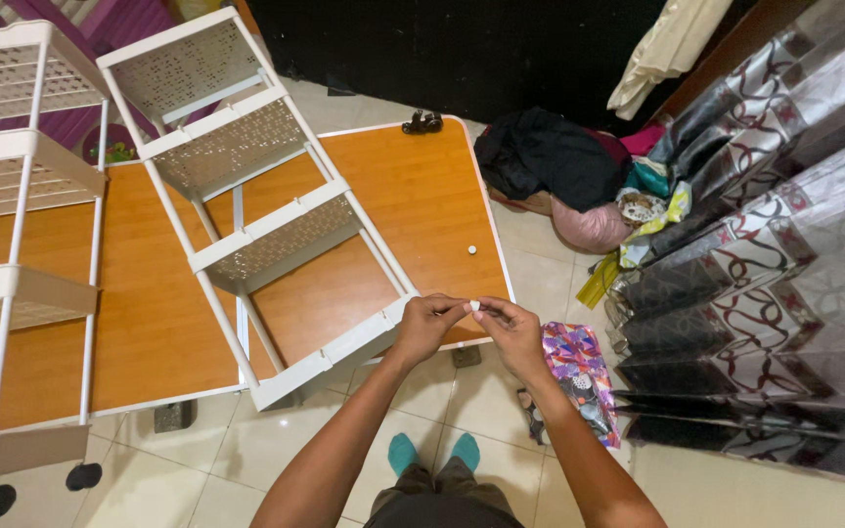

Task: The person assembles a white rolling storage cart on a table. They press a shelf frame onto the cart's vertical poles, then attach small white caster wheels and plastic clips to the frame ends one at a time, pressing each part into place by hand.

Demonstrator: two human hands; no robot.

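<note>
Both hands meet just past the front edge of the tabletop [149, 323], and between them sits a tiny white cap-like piece [474, 305], pinched at the fingertips: the left hand [426, 323] curls in from one side, the right hand [512, 330] from the other, thumbs and forefingers pressed together around it. It's too small to tell which way the piece points or where its long axis runs. A second little white piece [471, 249] lies on the tabletop near the right edge, well apart from the hands. The tabletop is orange wood-grain laminate with a thin white rim. Lying tilted across it is a white plastic rack [246, 205] with perforated shelves and slim white poles, its long axis running from the far left down toward the hands, the near end just beside the left hand. Another white rack [22, 215] of the same kind is at the left, with black caster wheels [82, 476] at its low end. On the tiled floor by the right hand lies a flat, brightly patterned pouch [579, 376] in pink and purple. Farther right there's a heap of dark clothes [550, 156] and shiny silver-and-maroon swirl-printed fabric [755, 244].
</note>
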